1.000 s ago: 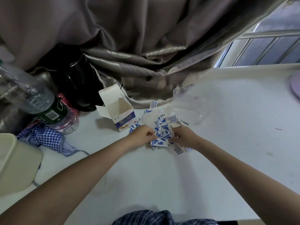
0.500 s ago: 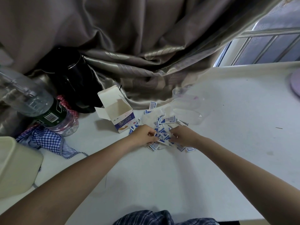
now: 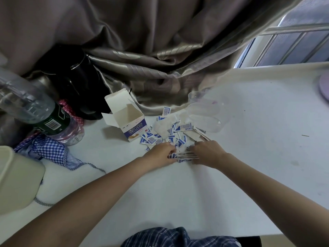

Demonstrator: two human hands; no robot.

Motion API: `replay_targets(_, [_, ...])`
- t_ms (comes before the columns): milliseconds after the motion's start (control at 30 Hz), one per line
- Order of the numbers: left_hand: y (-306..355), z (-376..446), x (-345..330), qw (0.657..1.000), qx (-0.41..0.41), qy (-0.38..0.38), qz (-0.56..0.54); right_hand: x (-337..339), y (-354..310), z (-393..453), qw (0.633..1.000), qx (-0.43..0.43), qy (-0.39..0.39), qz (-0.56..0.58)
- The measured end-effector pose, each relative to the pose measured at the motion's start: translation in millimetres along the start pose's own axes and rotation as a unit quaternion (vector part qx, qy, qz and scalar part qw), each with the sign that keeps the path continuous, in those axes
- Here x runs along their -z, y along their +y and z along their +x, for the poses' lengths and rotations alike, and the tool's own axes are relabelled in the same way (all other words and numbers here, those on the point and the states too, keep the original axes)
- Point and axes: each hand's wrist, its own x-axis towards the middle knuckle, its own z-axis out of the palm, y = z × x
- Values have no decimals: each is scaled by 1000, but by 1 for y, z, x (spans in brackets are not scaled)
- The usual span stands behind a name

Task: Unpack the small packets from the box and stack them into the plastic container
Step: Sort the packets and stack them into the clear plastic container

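Note:
Several small blue-and-white packets (image 3: 170,134) lie scattered on the white table (image 3: 178,193). The opened white and blue box (image 3: 130,123) lies on its side to their left, flaps out. A clear plastic container (image 3: 204,113) lies just beyond the packets, on the right. My left hand (image 3: 161,153) and my right hand (image 3: 207,151) face each other at the near edge of the pile. Between them they hold a small bunch of packets (image 3: 183,155), fingers curled round its two ends.
A grey curtain (image 3: 142,50) hangs over the back of the table. At the left stand a black kettle (image 3: 78,86), a tilted clear bottle (image 3: 30,111), a checked cloth (image 3: 48,150) and a cream container (image 3: 16,179). A purple disc (image 3: 324,86) sits at the right edge.
Both hands have drawn slightly toward me and closer together, gathering loose packets from the pile into a bunch between them.

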Motion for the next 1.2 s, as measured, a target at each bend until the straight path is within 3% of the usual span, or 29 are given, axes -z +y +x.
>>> replay_targets(333, [16, 5, -13, 999, -9, -12, -51, -2, 12, -9, 991, 6, -35, 126])
replay_targets(500, [21, 7, -15, 999, -34, 26, 30, -11, 19, -10, 995, 22, 21, 92])
replay_targets(600, [20, 6, -18, 983, -99, 68, 140, -17, 18, -14, 998, 32, 54, 30])
replay_targets(800, [23, -2, -25, 969, -78, 16, 235, -32, 12, -23, 997, 35, 64, -9])
replay_targets(1100, [25, 7, -24, 998, -19, 49, 46, -43, 17, -11, 991, -29, 45, 122])
replay_targets(1200, [29, 13, -14, 995, -20, 99, -24, -34, 25, -16, 977, -40, 82, 194])
